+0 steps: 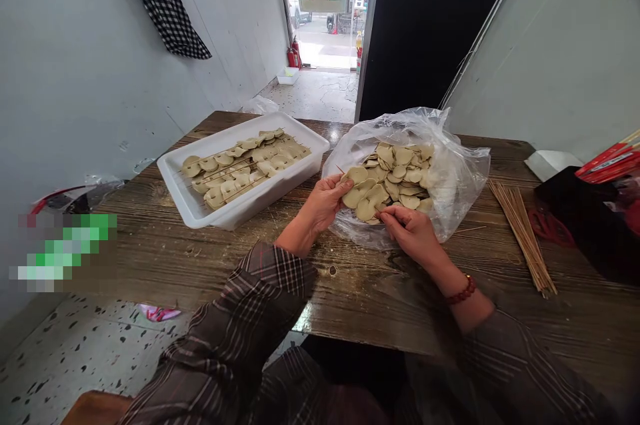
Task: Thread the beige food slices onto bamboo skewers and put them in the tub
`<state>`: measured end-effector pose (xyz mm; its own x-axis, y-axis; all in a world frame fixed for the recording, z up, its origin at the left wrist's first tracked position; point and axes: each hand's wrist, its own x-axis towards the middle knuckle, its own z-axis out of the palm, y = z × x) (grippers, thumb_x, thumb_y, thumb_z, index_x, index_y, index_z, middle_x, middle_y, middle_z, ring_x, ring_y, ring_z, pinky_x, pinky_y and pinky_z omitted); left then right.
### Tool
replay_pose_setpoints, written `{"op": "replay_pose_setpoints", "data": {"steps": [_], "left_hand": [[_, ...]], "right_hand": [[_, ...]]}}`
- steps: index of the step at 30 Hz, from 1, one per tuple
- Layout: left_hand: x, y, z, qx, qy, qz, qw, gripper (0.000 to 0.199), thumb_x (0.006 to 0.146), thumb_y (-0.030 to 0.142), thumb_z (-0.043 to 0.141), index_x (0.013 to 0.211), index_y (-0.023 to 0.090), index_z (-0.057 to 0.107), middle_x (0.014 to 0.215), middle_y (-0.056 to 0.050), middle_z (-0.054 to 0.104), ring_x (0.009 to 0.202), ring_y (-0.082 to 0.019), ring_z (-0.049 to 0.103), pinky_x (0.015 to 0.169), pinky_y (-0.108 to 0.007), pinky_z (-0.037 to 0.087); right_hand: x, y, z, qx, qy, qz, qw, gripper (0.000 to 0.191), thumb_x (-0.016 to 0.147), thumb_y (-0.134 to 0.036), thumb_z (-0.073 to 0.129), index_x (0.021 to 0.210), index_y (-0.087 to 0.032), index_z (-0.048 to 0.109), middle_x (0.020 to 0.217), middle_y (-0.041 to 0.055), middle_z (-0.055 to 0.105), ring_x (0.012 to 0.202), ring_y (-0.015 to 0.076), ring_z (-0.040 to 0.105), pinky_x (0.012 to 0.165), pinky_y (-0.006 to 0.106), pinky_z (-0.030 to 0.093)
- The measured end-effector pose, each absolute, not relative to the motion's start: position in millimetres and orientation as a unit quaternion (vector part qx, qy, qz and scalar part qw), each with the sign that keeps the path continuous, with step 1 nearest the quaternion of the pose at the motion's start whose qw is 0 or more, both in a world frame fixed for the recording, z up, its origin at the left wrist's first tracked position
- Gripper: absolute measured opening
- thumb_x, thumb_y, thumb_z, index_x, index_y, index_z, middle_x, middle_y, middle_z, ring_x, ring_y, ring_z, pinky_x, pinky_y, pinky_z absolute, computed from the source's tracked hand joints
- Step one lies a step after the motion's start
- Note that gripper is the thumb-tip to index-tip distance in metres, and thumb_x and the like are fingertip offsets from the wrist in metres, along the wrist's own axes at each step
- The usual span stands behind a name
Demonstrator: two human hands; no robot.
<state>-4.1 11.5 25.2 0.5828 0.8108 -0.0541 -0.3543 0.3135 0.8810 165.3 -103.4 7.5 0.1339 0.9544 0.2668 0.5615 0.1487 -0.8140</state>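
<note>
My left hand (325, 201) is closed around one end of a skewer of slices (364, 195). A reddish tip sticks out past the thumb, and several thin, round beige slices overlap along the stick. At the other end, the fingertips of my right hand (413, 231) pinch the skewer, most of which the slices hide. Just behind both hands lies a clear plastic bag (455, 178), spread open around a heap of loose beige slices (400, 168). To the left, a white plastic tray (235, 211) contains several filled skewers (245, 168) laid side by side.
On the right of the dark wooden table (350, 298) lies a bundle of bare bamboo skewers (525, 238). Beyond it stands a black box (575, 218) with red packets (610, 161). A single stick (467, 229) rests near the bag. A glass door is at the back.
</note>
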Motion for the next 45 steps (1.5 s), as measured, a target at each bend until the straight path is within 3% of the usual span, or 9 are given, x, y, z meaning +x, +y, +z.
{"op": "replay_pose_setpoints", "data": {"steps": [10, 17, 23, 26, 30, 35, 39, 42, 45], "left_hand": [[0, 7, 24, 0.454, 0.252, 0.367, 0.772, 0.042, 0.069, 0.035, 0.082, 0.102, 0.012, 0.071, 0.092, -0.008, 0.074, 0.076, -0.014, 0.067, 0.068, -0.023, 0.053], [0, 9, 23, 0.496, 0.277, 0.378, 0.731, 0.039, 0.078, 0.038, 0.074, 0.108, 0.016, 0.064, 0.100, -0.008, 0.072, 0.083, -0.017, 0.070, 0.082, -0.033, 0.054], [7, 9, 6, 0.783, 0.337, 0.308, 0.423, 0.015, 0.079, 0.024, 0.067, 0.092, 0.017, 0.073, 0.089, -0.006, 0.071, 0.082, -0.018, 0.063, 0.079, -0.030, 0.047], [11, 7, 2, 0.861, 0.320, 0.256, 0.300, 0.017, 0.079, 0.020, 0.064, 0.094, 0.019, 0.073, 0.090, -0.006, 0.068, 0.086, -0.020, 0.061, 0.082, -0.033, 0.046], [13, 4, 3, 0.900, 0.319, 0.204, 0.217, 0.021, 0.075, 0.027, 0.071, 0.095, 0.020, 0.072, 0.093, -0.007, 0.064, 0.095, -0.024, 0.058, 0.087, -0.037, 0.045], [18, 0, 4, 0.898, 0.335, 0.187, 0.214, 0.018, 0.071, 0.025, 0.072, 0.087, 0.019, 0.067, 0.092, -0.006, 0.061, 0.094, -0.025, 0.055, 0.085, -0.037, 0.043], [19, 2, 0, 0.862, 0.328, 0.226, 0.312, 0.009, 0.070, 0.015, 0.061, 0.078, 0.018, 0.060, 0.080, -0.002, 0.059, 0.080, -0.018, 0.053, 0.077, -0.031, 0.042], [16, 8, -1, 0.805, 0.342, 0.274, 0.400, 0.016, 0.072, 0.016, 0.059, 0.087, 0.017, 0.061, 0.078, 0.001, 0.060, 0.075, -0.015, 0.054, 0.074, -0.028, 0.041], [11, 12, 0, 0.782, 0.360, 0.293, 0.416, 0.030, 0.074, 0.021, 0.062, 0.103, 0.015, 0.064, 0.083, -0.001, 0.064, 0.077, -0.016, 0.057, 0.074, -0.028, 0.043]], "right_hand": [[166, -102, 8, -0.610, -0.619, 0.210, 0.448, 0.028, 0.090, -0.039, 0.052, 0.077, -0.019, 0.066, 0.052, -0.0013, 0.055, 0.052, 0.0144, 0.050, 0.053, 0.027, 0.038], [185, -100, 12, -0.626, -0.539, 0.192, 0.529, 0.029, 0.089, -0.041, 0.055, 0.085, -0.016, 0.069, 0.051, -0.0030, 0.054, 0.049, 0.0118, 0.047, 0.052, 0.025, 0.037], [196, -97, 17, -0.624, -0.449, 0.206, 0.606, 0.032, 0.084, -0.047, 0.059, 0.086, -0.017, 0.068, 0.049, -0.0044, 0.051, 0.044, 0.0103, 0.041, 0.046, 0.024, 0.033], [195, -97, 18, -0.623, -0.446, 0.209, 0.608, 0.032, 0.083, -0.048, 0.059, 0.084, -0.017, 0.068, 0.049, -0.0043, 0.051, 0.044, 0.0100, 0.041, 0.045, 0.023, 0.033], [195, -96, 16, -0.631, -0.460, 0.194, 0.593, 0.035, 0.084, -0.048, 0.058, 0.086, -0.016, 0.069, 0.050, -0.0034, 0.052, 0.045, 0.0104, 0.044, 0.045, 0.023, 0.032], [195, -94, 12, -0.628, -0.475, 0.191, 0.586, 0.033, 0.086, -0.045, 0.058, 0.087, -0.015, 0.070, 0.050, -0.0031, 0.053, 0.045, 0.0101, 0.044, 0.046, 0.023, 0.034], [194, -94, 14, -0.627, -0.470, 0.194, 0.590, 0.032, 0.086, -0.044, 0.057, 0.086, -0.015, 0.069, 0.049, -0.0031, 0.053, 0.045, 0.0099, 0.043, 0.047, 0.023, 0.034], [194, -94, 16, -0.626, -0.465, 0.191, 0.596, 0.033, 0.086, -0.045, 0.057, 0.087, -0.015, 0.070, 0.049, -0.0034, 0.053, 0.045, 0.0100, 0.044, 0.048, 0.023, 0.036], [194, -95, 16, -0.625, -0.464, 0.193, 0.598, 0.034, 0.086, -0.047, 0.057, 0.087, -0.015, 0.070, 0.049, -0.0035, 0.054, 0.044, 0.0098, 0.044, 0.048, 0.023, 0.036]]}}
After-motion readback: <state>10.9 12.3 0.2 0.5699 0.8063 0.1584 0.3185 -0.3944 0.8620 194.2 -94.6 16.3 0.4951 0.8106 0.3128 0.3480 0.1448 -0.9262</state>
